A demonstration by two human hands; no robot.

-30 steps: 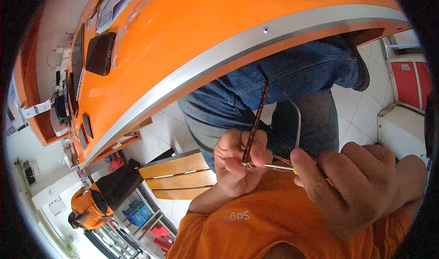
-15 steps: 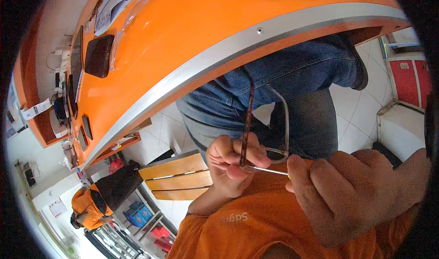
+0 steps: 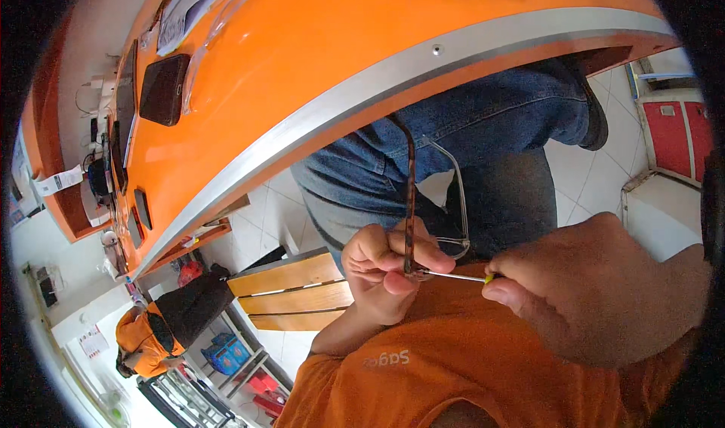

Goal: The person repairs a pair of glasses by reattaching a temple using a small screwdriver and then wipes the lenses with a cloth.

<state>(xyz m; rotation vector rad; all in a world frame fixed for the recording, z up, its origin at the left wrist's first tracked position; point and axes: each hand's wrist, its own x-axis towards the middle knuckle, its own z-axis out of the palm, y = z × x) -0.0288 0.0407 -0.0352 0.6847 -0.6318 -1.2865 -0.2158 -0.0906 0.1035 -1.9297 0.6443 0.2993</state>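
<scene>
As the left hand (image 3: pixel 380 268), pinched tight, grips the eyeglasses (image 3: pixel 464 224) at the base of a brown temple (image 3: pixel 410 209) above the lap (image 3: pixel 506 201), near side of the orange table (image 3: pixel 302 65), the right hand (image 3: pixel 593 284) is curled round a screwdriver (image 3: pixel 457 276) pointing left, its tip apparently at that base.

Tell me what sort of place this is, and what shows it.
Looks like a shop or workshop, perhaps an optician's: glasses and a slim metal-shafted tool being held, a long orange counter, and another person in an orange top in the background.
</scene>
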